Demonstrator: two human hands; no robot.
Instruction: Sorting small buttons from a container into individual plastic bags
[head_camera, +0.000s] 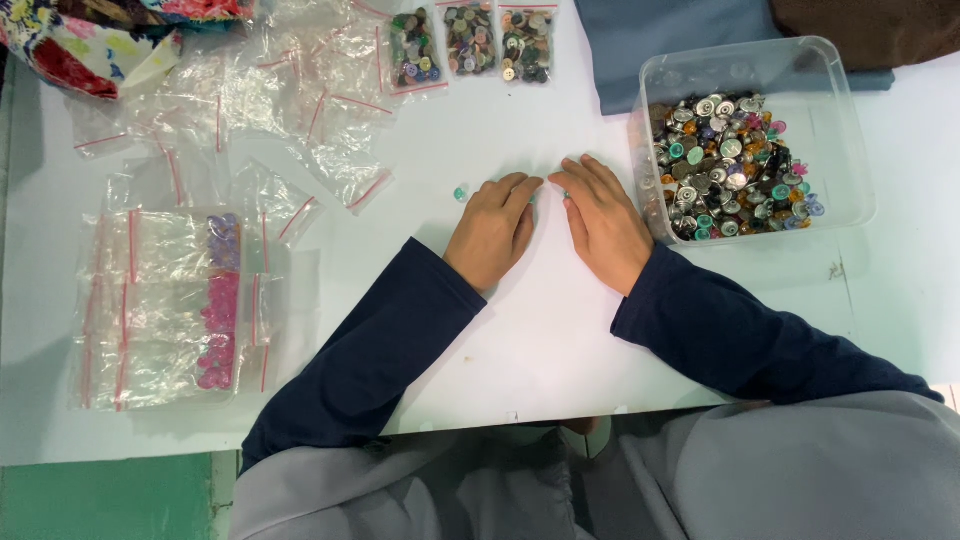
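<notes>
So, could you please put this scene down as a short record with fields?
surface: white table
left hand: flat on the table, a small teal button just beside it
right hand: flat on the table, next to the clear tub
tub contents: mixed metal and coloured buttons
far edge: three filled button bags
left side: bags of pink beads, empty zip bags

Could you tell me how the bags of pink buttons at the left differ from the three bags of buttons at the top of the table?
The pink bags hold buttons of one colour each, pink or lilac; the top bags hold mixed dark colours. The pink bags overlap in a stack; the top bags lie side by side in a row. The top bags look smaller and fuller. All are clear, red-striped zip bags.
</notes>
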